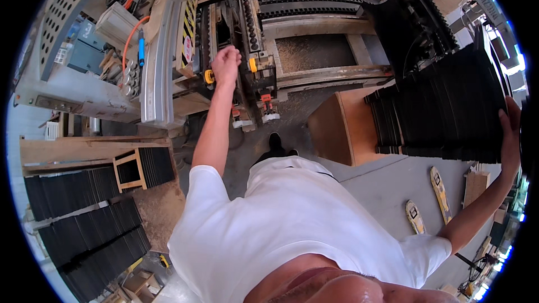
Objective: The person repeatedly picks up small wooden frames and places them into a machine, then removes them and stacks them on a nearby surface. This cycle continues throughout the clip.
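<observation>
My left hand (227, 64) reaches out over the woodworking machine (238, 28), between two yellow knobs (209, 76). Its fingers are curled closed, and whatever may be in them is hidden under the hand. Out to the far right, my right hand (510, 116) is at the outer end of a tall stack of black panels (443, 101). Its thumb lies against the panels and its fingers bend round the edge of a black panel there. A thin light edge (494, 59) runs along the stack's outer side to that hand.
A brown wooden box (348, 126) stands beside the stack. More black panels (90, 235) lie on a wooden board at lower left. Yellow pallet-truck forks (441, 193) sit on the grey floor at right. Two red-and-white clamps (268, 106) jut from the machine's near end.
</observation>
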Tool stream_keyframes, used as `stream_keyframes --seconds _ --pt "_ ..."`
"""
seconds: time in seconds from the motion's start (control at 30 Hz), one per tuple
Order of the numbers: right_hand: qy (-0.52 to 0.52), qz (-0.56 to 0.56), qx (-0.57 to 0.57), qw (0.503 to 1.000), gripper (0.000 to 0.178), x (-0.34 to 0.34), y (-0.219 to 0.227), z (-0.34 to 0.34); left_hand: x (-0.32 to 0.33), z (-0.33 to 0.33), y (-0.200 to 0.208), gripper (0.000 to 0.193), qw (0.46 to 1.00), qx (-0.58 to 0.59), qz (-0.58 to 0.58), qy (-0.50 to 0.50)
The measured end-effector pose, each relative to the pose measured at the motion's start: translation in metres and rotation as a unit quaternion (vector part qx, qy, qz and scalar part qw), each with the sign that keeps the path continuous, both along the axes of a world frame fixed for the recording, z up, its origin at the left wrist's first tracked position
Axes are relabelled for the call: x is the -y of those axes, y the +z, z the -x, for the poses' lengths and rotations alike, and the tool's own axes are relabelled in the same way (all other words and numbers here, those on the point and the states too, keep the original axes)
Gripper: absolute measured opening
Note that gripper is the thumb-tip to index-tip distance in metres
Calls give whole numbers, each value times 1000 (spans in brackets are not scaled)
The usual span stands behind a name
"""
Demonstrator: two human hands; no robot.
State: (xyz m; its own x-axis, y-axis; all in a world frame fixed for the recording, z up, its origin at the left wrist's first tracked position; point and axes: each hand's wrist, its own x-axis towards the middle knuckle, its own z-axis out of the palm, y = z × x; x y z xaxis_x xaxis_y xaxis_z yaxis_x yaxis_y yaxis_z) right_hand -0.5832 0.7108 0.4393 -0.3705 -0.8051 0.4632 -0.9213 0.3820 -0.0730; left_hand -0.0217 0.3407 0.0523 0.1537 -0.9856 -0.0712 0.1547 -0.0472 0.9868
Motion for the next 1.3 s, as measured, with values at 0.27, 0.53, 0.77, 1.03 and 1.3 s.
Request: stream_keyframes --seconds 0.27,0.53,0.77,1.03,1.3 --pt "-100 120 -53 986 35 18 6 -158 198 -12 -22 37 977 -160 -119 75" --pt "210 -13 40 977 30 125 -74 -308 326 -11 -40 66 948 -251 -154 121" --pt "264 -64 221 937 29 204 -157 -312 343 17 -50 47 939 -298 -112 133" --pt "365 -63 226 901 30 320 -230 -314 178 0 -45 37 946 -261 -136 139" --pt "520 -22 220 825 30 437 -300 -391 39 -15 -39 27 949 -298 -101 5"
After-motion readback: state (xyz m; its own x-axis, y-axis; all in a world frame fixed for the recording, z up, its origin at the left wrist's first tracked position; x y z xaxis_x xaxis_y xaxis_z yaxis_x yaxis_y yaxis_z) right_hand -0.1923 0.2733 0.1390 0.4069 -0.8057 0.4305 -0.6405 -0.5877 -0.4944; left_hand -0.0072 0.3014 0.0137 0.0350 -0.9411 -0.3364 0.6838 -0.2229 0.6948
